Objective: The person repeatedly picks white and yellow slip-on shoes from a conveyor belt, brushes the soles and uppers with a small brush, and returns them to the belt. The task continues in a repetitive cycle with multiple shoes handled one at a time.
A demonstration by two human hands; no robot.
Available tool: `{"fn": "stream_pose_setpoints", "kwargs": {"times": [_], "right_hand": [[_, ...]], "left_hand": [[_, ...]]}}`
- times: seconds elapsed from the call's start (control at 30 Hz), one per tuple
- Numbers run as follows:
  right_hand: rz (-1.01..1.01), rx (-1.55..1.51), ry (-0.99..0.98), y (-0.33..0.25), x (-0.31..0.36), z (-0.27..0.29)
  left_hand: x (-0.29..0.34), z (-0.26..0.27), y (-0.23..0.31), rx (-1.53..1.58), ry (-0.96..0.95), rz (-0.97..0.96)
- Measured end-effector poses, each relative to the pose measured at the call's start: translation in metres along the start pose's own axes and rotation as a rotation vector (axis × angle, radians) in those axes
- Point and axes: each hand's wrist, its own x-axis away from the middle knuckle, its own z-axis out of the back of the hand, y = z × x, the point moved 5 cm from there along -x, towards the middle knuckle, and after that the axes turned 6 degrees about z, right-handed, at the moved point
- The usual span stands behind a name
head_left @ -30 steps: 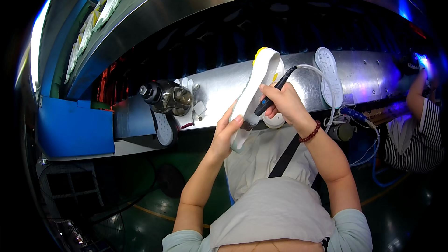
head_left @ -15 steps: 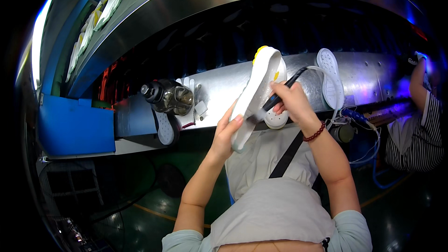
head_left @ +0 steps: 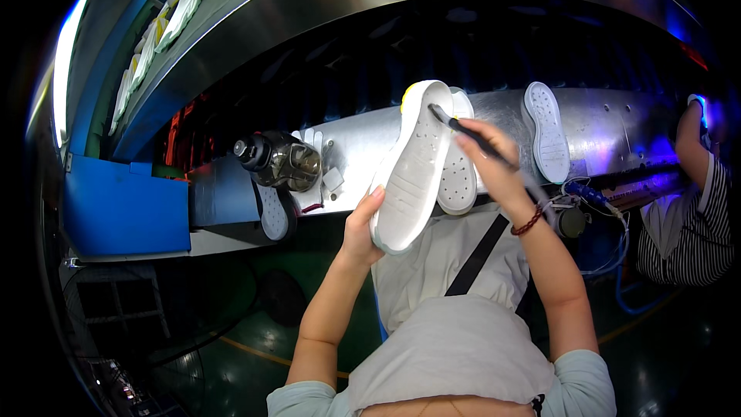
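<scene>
My left hand point(head_left: 362, 228) grips a white shoe sole point(head_left: 411, 185) by its near end, holding it up at a slant with its hollow inner face showing. A yellow patch marks the far-left edge of that sole. In my right hand point(head_left: 494, 161) is a black-handled brush point(head_left: 472, 136), its tip against the inside of the sole near the far end. Behind the held sole, a second white sole point(head_left: 458, 181) lies partly hidden on the metal bench. Another white sole point(head_left: 547, 133) rests on the bench to the right.
A dark water bottle point(head_left: 282, 161) stands on the metal bench point(head_left: 370, 135) at left, beside a dark-rimmed sole point(head_left: 274, 212). Tubes and a small round pot point(head_left: 570, 221) are at right. A person in striped clothing point(head_left: 698, 224) sits farther right. Wrapped items point(head_left: 187, 8) line the upper-left shelf.
The held sole has turned so its inner face shows more fully. My right hand has moved the brush from the near end up to the far end of the sole.
</scene>
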Motion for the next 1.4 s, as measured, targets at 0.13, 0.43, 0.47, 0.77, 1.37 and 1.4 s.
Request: {"fn": "stream_pose_setpoints", "kwargs": {"times": [0.13,0.43,0.47,0.77,1.37,1.4], "right_hand": [[0.368,0.400,-0.114,-0.025,0.028,-0.031],[0.421,0.502,-0.188,-0.033,0.042,-0.040],[0.432,0.484,-0.214,-0.037,0.046,-0.041],[-0.246,-0.492,-0.405,-0.038,0.040,0.005],[-0.259,-0.767,0.467,-0.004,0.042,0.101],[-0.261,-0.748,0.455,-0.004,0.041,0.099]], "left_hand": [[-0.001,-0.004,-0.002,0.038,-0.078,0.002],[0.001,-0.005,-0.005,0.046,-0.053,0.040],[-0.001,-0.001,-0.005,0.052,-0.045,0.034],[0.006,0.026,0.018,0.106,-0.062,-0.105],[0.049,0.054,0.017,0.138,-0.119,-0.208],[0.050,0.053,0.018,0.099,-0.072,-0.204]]}}
